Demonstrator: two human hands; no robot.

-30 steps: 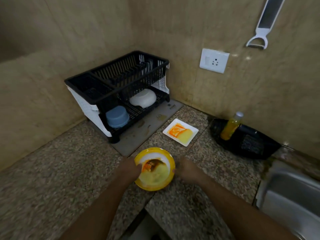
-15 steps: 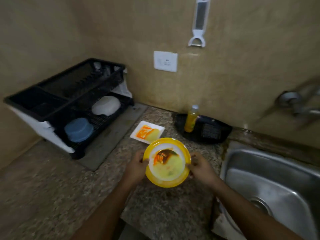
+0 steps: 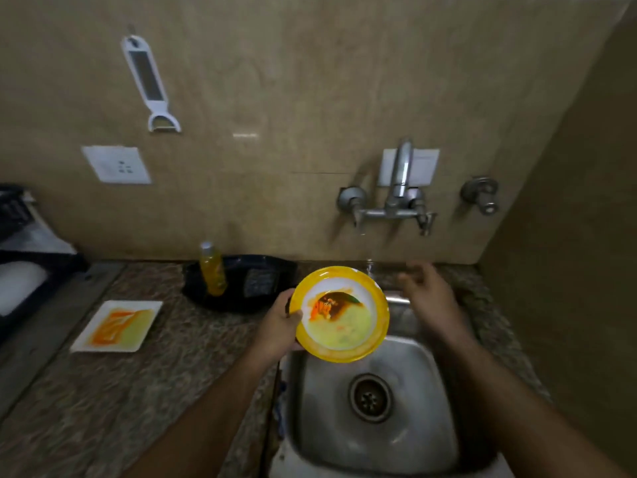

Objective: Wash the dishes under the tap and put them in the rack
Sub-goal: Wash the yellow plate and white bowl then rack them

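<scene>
A round yellow plate (image 3: 377, 307) with a white centre and orange, brown and yellow food smears is held over the left rear of the steel sink (image 3: 427, 401). My left hand (image 3: 279, 326) grips its left rim. My right hand (image 3: 429, 294) is off the plate, to its right, fingers spread, holding nothing. A thin stream of water (image 3: 369, 265) falls from the wall tap (image 3: 396, 198) near the plate's upper right rim. A dirty white square plate (image 3: 119, 326) lies on the counter at left. The black dish rack (image 3: 20, 236) shows at the left edge.
A yellow liquid bottle (image 3: 212, 270) stands in a black tray (image 3: 262, 281) behind the plate. A white bowl (image 3: 19, 282) sits in the rack. A wall socket (image 3: 117, 164) and a hanging peeler (image 3: 148, 81) are on the tiled wall. The granite counter (image 3: 138, 391) spreads left of the sink.
The yellow plate was lifted from the counter and carried right, over the sink. My right hand has let go of its rim and moved right. My view swung right toward the tap.
</scene>
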